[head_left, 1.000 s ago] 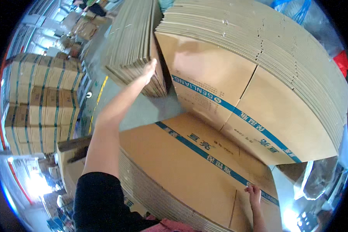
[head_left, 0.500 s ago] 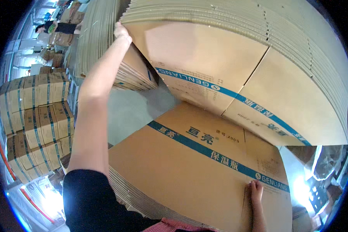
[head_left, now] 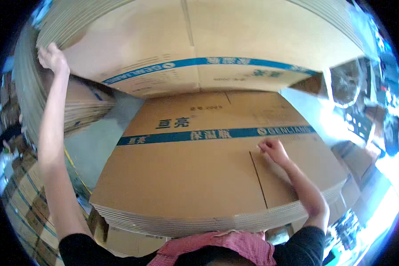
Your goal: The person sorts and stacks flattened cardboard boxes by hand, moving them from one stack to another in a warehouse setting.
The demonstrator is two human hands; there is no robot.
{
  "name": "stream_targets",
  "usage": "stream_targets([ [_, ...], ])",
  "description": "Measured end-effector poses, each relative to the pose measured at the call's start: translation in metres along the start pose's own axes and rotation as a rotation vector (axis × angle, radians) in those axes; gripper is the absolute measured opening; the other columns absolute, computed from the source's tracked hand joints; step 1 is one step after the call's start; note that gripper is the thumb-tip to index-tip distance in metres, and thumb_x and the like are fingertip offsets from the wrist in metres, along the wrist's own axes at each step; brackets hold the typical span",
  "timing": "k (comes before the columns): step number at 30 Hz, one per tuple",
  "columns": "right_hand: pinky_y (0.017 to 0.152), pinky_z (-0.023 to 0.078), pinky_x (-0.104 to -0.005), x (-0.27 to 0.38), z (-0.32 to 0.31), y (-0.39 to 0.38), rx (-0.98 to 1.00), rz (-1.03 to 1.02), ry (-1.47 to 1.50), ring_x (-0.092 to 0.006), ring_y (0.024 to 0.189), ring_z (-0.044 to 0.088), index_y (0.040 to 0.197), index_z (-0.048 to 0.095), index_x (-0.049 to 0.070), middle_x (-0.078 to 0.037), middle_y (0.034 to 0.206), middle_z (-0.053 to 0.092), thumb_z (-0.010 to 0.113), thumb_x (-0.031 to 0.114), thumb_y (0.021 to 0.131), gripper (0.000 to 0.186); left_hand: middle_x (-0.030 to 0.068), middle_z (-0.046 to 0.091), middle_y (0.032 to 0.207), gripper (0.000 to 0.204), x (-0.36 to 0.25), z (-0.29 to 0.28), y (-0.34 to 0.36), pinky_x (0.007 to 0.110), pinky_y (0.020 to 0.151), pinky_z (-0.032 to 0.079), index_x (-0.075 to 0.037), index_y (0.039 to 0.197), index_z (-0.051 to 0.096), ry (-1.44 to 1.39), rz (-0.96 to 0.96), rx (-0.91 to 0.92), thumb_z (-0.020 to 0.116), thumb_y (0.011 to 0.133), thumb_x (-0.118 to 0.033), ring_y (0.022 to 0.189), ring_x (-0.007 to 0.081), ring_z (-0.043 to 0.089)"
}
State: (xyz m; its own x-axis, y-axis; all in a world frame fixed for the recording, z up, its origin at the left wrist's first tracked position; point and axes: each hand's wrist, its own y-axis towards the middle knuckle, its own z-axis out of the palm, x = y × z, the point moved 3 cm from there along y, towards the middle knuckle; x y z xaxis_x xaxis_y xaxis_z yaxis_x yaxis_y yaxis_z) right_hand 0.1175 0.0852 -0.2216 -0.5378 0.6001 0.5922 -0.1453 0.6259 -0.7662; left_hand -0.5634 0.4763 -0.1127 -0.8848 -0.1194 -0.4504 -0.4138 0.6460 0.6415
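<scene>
A thick stack of flattened cardboard cartons (head_left: 133, 37) with a blue stripe stands tilted up in front of me. My left hand (head_left: 53, 58), arm stretched out, has its fingers curled round the left edge of this stack. Below it lies a second stack of flattened cartons (head_left: 177, 177), flat, with its layered edges toward me. Over the right part of the top carton is my right hand (head_left: 274, 151), fingers curled together beside the end of a slot, with no object visible in them. Whether it touches the carton is hard to tell.
More flattened cartons (head_left: 82, 106) stand at the left behind my arm. Packed boxes (head_left: 29, 195) are at the lower left. Pale floor (head_left: 97, 137) with a yellow line shows between the stacks. A grey-brown box (head_left: 354, 157) and clear plastic wrap (head_left: 341, 86) are on the right.
My view has turned, so the stacks now sit squarer before me. The left hand stays at the tilted stack's edge. The right hand remains near the slot, its fingers still curled.
</scene>
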Motion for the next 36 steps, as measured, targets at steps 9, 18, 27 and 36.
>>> stream_targets([
  [9, 0.067, 0.052, -0.0271, -0.016, -0.151, -0.009, -0.021, -0.122, -0.087, -0.0112, 0.070, 0.063, 0.095, 0.069, -0.001, -0.007, 0.077, 0.069, 0.064, 0.018, 0.090, 0.020, 0.0156, 0.025, 0.153, 0.075, -0.415, 0.065, -0.163, 0.047, 0.115, 0.018, -0.005, 0.146, 0.029, 0.044, 0.628, 0.698, 0.062, 0.084, -0.032, 0.142, 0.0319, 0.021],
  [18, 0.071, 0.048, -0.0250, -0.157, -0.355, -0.053, -0.382, -0.077, 0.151, -0.0109, 0.075, 0.060, 0.103, 0.069, 0.000, -0.006, 0.083, 0.068, 0.061, 0.015, 0.090, 0.021, 0.0140, 0.057, 0.129, 0.050, -0.398, -0.023, -0.236, 0.038, 0.094, 0.046, -0.010, 0.133, 0.051, -0.083, 0.561, 0.892, 0.064, 0.088, -0.028, 0.113, 0.0283, 0.059],
  [27, 0.077, 0.046, -0.0235, -0.198, -0.423, -0.050, -0.669, -0.097, 0.351, -0.0097, 0.082, 0.059, 0.110, 0.069, 0.004, -0.003, 0.090, 0.066, 0.061, 0.022, 0.092, 0.026, 0.0125, 0.063, 0.106, 0.035, -0.396, -0.242, -0.366, 0.042, 0.093, 0.043, -0.007, 0.114, 0.062, 0.275, 0.445, 1.228, 0.060, 0.079, -0.005, 0.103, 0.0316, 0.058],
  [36, 0.069, 0.048, -0.0240, -0.271, -0.415, -0.020, -0.887, 0.036, 0.910, -0.0107, 0.077, 0.059, 0.108, 0.066, 0.002, -0.003, 0.088, 0.063, 0.064, 0.022, 0.091, 0.025, 0.0108, 0.055, 0.112, 0.053, -0.373, -0.283, -0.405, 0.052, 0.100, 0.025, -0.012, 0.124, 0.055, 0.332, 0.648, 1.091, 0.063, 0.072, -0.007, 0.114, 0.0330, 0.045],
])
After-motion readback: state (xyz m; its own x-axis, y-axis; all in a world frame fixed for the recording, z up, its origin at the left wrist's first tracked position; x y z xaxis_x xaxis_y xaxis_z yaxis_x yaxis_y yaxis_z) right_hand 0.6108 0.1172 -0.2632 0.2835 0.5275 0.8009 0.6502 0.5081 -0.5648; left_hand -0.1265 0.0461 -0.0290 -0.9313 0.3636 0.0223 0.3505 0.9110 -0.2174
